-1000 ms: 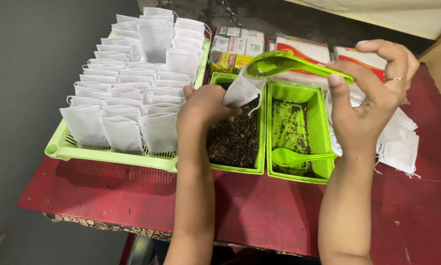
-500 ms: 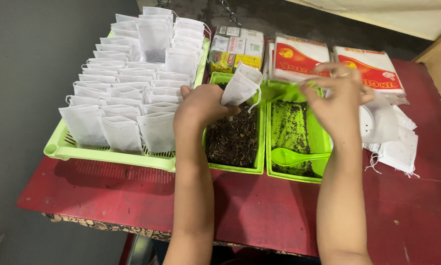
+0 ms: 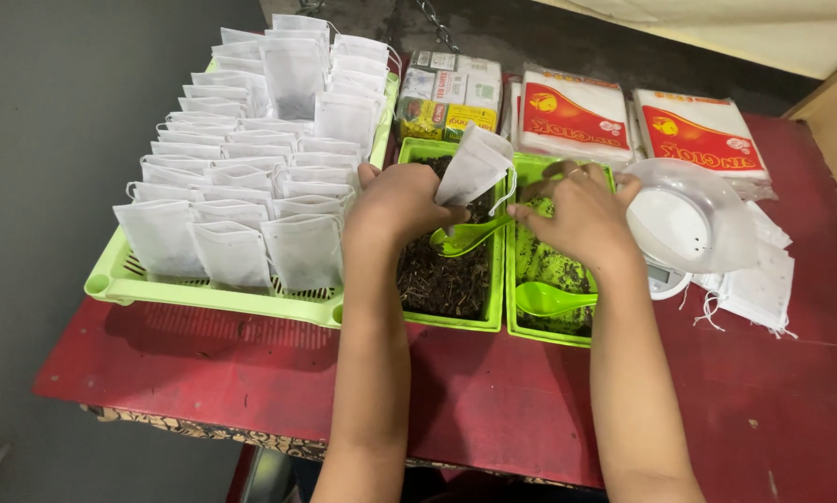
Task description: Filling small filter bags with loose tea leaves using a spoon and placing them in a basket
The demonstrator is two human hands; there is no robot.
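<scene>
Over the dark-leaf tub [image 3: 416, 312], the right hand [image 3: 581, 219] has lowered its green spoon [image 3: 465, 237].

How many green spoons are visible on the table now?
2. One green spoon is in the right hand, dipping into the dark loose material in the left bin. The other spoon lies in the right bin. None seems hidden.

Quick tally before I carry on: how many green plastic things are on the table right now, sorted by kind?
Green slatted tray with the standing white bags: 1
Green bins: 2, one with dark loose material, one nearly empty
Green spoons: 2, one in the right hand dipping into the dark material, one lying in the nearly empty bin
Total: 5
</scene>
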